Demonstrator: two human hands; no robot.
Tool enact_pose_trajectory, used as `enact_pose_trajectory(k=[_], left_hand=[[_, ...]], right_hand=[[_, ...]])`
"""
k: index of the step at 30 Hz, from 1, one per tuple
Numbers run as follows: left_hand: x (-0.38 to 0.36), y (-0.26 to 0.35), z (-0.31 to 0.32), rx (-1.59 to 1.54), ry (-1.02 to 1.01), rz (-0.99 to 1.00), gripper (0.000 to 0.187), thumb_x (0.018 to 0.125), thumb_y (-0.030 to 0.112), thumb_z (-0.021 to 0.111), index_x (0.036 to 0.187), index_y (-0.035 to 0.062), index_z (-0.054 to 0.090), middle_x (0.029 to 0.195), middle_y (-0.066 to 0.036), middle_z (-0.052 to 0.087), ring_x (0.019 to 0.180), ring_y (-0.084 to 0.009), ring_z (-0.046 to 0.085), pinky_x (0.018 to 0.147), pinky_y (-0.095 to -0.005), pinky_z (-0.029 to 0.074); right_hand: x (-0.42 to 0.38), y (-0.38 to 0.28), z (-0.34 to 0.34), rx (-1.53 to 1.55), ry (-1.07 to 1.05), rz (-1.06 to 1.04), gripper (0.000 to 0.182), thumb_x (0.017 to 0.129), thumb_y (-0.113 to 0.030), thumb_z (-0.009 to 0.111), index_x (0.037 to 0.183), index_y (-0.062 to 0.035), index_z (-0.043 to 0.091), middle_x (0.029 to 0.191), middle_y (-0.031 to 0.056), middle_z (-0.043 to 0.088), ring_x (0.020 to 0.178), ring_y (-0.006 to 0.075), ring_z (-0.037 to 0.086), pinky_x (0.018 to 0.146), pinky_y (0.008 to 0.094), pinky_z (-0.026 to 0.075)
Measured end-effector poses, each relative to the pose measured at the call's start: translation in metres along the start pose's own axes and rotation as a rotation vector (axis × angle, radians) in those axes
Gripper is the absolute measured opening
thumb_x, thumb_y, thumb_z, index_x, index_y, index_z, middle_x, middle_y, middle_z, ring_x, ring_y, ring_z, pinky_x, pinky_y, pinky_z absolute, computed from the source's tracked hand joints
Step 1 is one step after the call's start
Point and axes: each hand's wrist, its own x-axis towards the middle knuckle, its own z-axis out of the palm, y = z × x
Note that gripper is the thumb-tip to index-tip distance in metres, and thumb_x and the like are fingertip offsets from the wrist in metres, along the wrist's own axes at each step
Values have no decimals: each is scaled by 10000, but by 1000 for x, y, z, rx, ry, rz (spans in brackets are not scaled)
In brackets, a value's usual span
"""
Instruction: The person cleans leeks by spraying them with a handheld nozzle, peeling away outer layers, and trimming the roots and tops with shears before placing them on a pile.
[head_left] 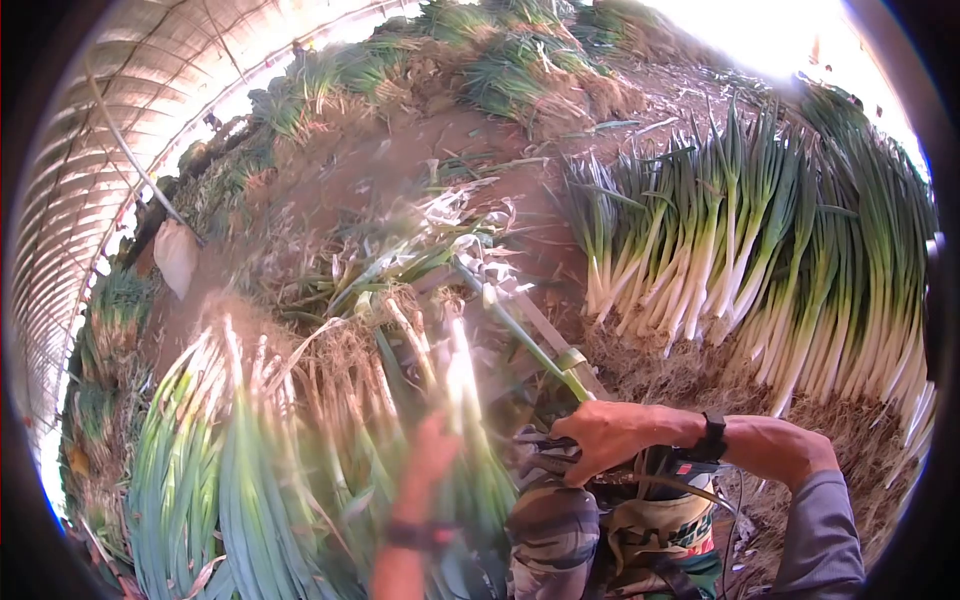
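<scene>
My right hand (625, 437), with a black watch on its wrist, is closed near my knee around a long green onion (535, 345). Its stalk points up and away to the left, and leafy strips trail below the hand. My left hand (432, 450) is smeared by motion, a dark band at its wrist. It passes over a heap of untrimmed green onions (185, 430), beside a bright white stalk (461, 365); its fingers are too blurred to read. The heap's roots face away from me, its leaves toward me.
Rows of cleaned green onions (720, 240) lie to the right, white ends toward me. Peeled leaf scraps (430, 235) litter the soil ahead. More bundles (510, 80) lie farther back. A pale bag (176, 258) hangs by a pole at left, under an arched cover (110, 150).
</scene>
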Motion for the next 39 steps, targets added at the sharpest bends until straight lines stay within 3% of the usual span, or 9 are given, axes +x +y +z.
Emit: enact_pose_trajectory(k=[4,6,8,11,15,25,29,33,39], left_hand=[[35,44,-64,564,-67,-27,321,909,43,599,1227,45,639,899,-81,663,683,-159,599,669,-356,533],[48,73,-94,1310,37,167,340,919,51,612,1259,45,621,993,-100,659,819,-203,624,823,-419,519],[66,75,-121,1475,403,483,290,918,84,629,1203,31,628,1072,-126,649,992,-250,606,953,-445,461],[61,95,-121,1245,756,621,273,889,77,637,1150,-2,621,1101,-156,637,1124,-288,559,998,-444,443],[42,47,-36,692,429,169,351,856,134,692,1172,0,618,1093,-204,649,1020,-336,648,903,-467,516],[0,-1,79,582,101,-131,476,844,349,727,1163,26,582,1096,-229,680,1031,-423,674,893,-520,527],[-4,-20,93,514,4,-22,433,874,347,685,1201,79,592,1147,-203,668,1037,-410,674,903,-511,524],[-24,-36,82,578,344,321,373,899,289,637,1208,81,637,1136,-171,632,1059,-396,610,911,-490,512],[-7,-41,52,459,585,125,377,783,158,738,1125,18,662,1104,-183,632,1080,-380,591,963,-462,473]], right_hand=[[13,-8,-6,-28,-19,20,586,728,-401,792,1048,63,632,841,236,696,812,411,686,725,469,542],[27,-12,-3,-114,10,58,565,721,-398,789,992,67,619,811,236,682,785,420,679,706,479,534],[43,-10,-1,-196,48,42,550,714,-394,786,957,67,612,795,235,672,771,425,675,694,487,528],[61,-6,-2,-252,93,-19,535,707,-389,785,946,59,617,804,232,669,781,422,679,693,491,528],[89,-2,-4,-276,121,23,526,697,-373,783,966,53,633,845,230,682,824,409,692,714,485,541],[125,15,-16,-323,381,-15,548,677,-372,777,1027,34,665,874,203,699,848,390,699,748,477,554],[89,-14,-31,-213,118,139,558,683,-389,776,1040,25,665,865,198,693,833,382,695,736,473,543],[59,-12,-20,-206,31,106,586,694,-426,788,1055,16,658,861,202,692,821,381,690,723,473,537],[42,-11,0,-161,45,-14,490,760,-455,765,989,-26,706,777,191,701,760,377,698,708,464,552]])
